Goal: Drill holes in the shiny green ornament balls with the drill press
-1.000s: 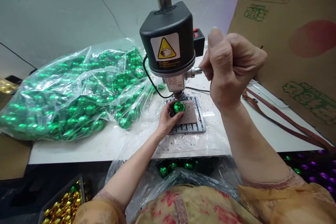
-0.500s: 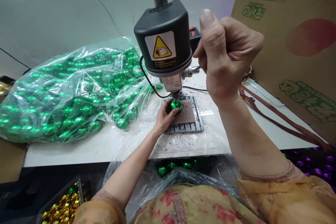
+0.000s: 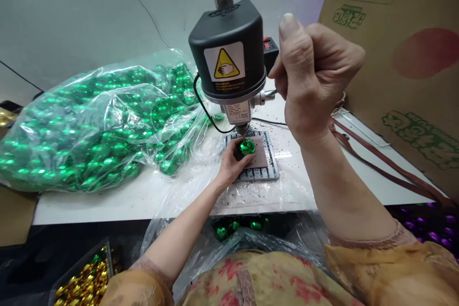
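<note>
A shiny green faceted ball [image 3: 247, 146] is pinched between the thumb and fingers of my left hand [image 3: 232, 161]. Ball and hand are over the brown board [image 3: 258, 158] on the grey slotted base [image 3: 273, 168] of a bench drill press [image 3: 225, 52]. The drill's chuck [image 3: 242, 128] is just above and behind the ball; whether they touch cannot be made out. Raised to the right of the black motor housing, my right hand [image 3: 315, 74] is closed around the drill press lever [image 3: 269, 95], whose grip the fingers hide.
A large clear bag of green balls [image 3: 93, 129] lies at the left. To the right stand a tall cardboard box [image 3: 401, 91] and a brown strap [image 3: 380, 167]. Below the table edge are more green balls [image 3: 234, 227] in plastic and a bin of gold balls [image 3: 84, 279].
My left hand has shifted the green ball slightly to the right, and more of the ball shows. My right hand keeps its closed grip at about the same height. The view has moved slightly.
</note>
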Tool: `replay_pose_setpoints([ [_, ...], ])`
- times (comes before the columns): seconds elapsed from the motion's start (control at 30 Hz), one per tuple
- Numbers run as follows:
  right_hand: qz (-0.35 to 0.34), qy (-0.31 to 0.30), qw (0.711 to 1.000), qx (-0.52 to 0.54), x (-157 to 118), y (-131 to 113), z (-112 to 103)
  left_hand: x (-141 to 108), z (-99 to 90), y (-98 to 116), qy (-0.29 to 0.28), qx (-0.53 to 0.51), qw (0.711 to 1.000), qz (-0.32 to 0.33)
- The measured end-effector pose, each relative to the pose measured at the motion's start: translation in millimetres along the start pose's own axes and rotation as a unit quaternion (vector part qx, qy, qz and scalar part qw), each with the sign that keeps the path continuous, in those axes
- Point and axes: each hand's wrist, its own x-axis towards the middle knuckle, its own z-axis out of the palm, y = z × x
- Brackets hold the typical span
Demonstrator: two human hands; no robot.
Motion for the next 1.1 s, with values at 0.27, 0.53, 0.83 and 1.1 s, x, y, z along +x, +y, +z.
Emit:
replay_pose_setpoints([
  [0.27,0.004,0.013,1.0,0.015,-7.1,-3.4,-0.8,-1.7,-1.0,2.7,-0.004,0.0,1.0,0.007],
  [0.53,-0.04,0.032,0.998,0.022,-33.7,-0.9,-7.6,-2.4,-0.2,3.2,-0.002,-0.011,1.0,0.014],
  [0.83,-0.048,0.047,0.998,-0.01,-48.3,8.4,-12.6,-2.6,-1.1,0.8,-0.009,-0.011,1.0,0.021],
  [1.1,-0.109,0.071,0.991,-0.027,-59.1,24.4,-15.2,-3.1,-0.1,2.4,-0.002,-0.017,1.0,0.02],
])
